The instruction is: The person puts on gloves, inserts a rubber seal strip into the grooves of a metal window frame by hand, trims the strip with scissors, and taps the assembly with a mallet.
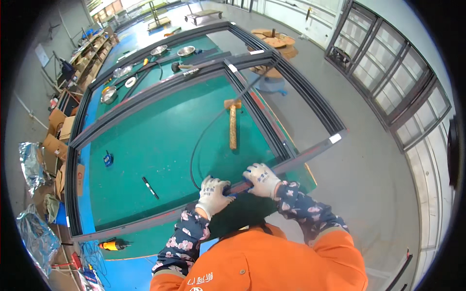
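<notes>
Gasket (204, 136), a black cord, loops at 12 o'clock above the left hand (212, 193), which pinches it at the frame (301, 157); right hand (262, 178) presses flat at 3 o'clock. Seating looks underway; next, feed more cord along the groove.

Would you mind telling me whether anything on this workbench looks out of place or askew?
Nothing looks damaged or spilled. The one loose end is the black rubber strip: it loops slack across the green table rather than lying along the dark window frame, running down to the gloved left hand and right hand on the frame's near rail. A wooden mallet lies beside it.
</notes>
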